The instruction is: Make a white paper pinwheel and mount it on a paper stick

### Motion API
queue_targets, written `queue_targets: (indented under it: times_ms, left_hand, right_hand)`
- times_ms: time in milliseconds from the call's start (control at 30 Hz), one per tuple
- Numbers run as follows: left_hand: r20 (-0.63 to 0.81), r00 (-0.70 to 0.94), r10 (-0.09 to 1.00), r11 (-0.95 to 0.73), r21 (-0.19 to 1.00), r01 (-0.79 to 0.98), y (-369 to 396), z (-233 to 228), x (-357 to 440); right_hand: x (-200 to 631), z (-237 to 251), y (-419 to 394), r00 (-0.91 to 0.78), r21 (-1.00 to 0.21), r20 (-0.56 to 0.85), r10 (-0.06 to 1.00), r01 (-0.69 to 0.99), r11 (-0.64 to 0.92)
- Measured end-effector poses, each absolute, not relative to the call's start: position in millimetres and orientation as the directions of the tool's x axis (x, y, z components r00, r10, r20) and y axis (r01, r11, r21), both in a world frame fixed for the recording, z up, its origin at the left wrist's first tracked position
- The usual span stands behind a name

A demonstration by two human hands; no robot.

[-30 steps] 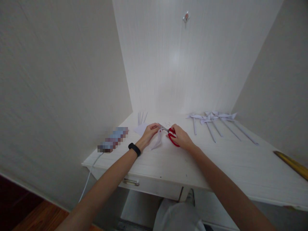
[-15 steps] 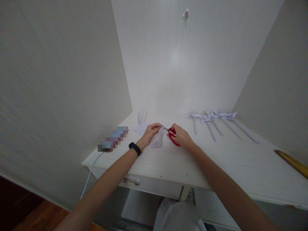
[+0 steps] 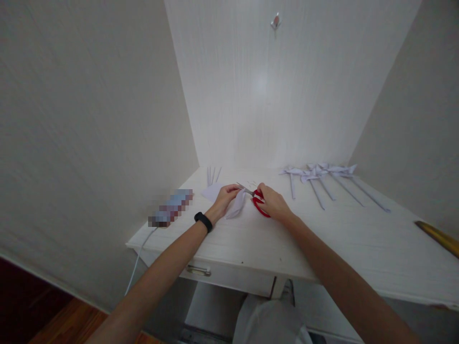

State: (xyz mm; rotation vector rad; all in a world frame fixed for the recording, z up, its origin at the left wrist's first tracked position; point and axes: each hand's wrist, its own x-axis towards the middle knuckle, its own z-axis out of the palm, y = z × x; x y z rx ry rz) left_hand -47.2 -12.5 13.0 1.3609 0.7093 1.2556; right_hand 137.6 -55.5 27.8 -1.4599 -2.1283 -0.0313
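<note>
My right hand (image 3: pixel 273 202) grips red-handled scissors (image 3: pixel 261 207), with the metal blades pointing left toward my other hand. A folded piece of white paper (image 3: pixel 235 206) is pinched in my left hand (image 3: pixel 224 198), which wears a black wristband. The scissor blades lie at the top of that paper, by my left fingertips; whether they are cutting into it is too small to tell. Behind my left hand a flat sheet of white paper (image 3: pixel 211 192) lies on the desk. Tiny paper scraps (image 3: pixel 252 183) are scattered just beyond the scissors.
Several paper pinwheels on sticks (image 3: pixel 317 173) lie at the back right of the white desk (image 3: pixel 344 248). Thin paper sticks (image 3: pixel 211 176) rest at the back left. A blurred-out device (image 3: pixel 172 208) with a white cable lies left; a golden object (image 3: pixel 438 239) is far right.
The paper in my left hand looks wider and more spread than before. Both hands keep nearly the same place, and the whole view has shifted slightly.
</note>
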Motion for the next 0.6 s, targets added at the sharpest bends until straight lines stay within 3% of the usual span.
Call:
queue_targets:
  times_ms: [600]
  left_hand:
    - [0.283, 0.258, 0.924, -0.232, 0.95, -0.209, -15.4, 16.9, -47.3]
  right_hand:
    - [134.6, 30.7, -58.0, -0.251, -0.245, 0.4, 0.881, 0.898, 0.367]
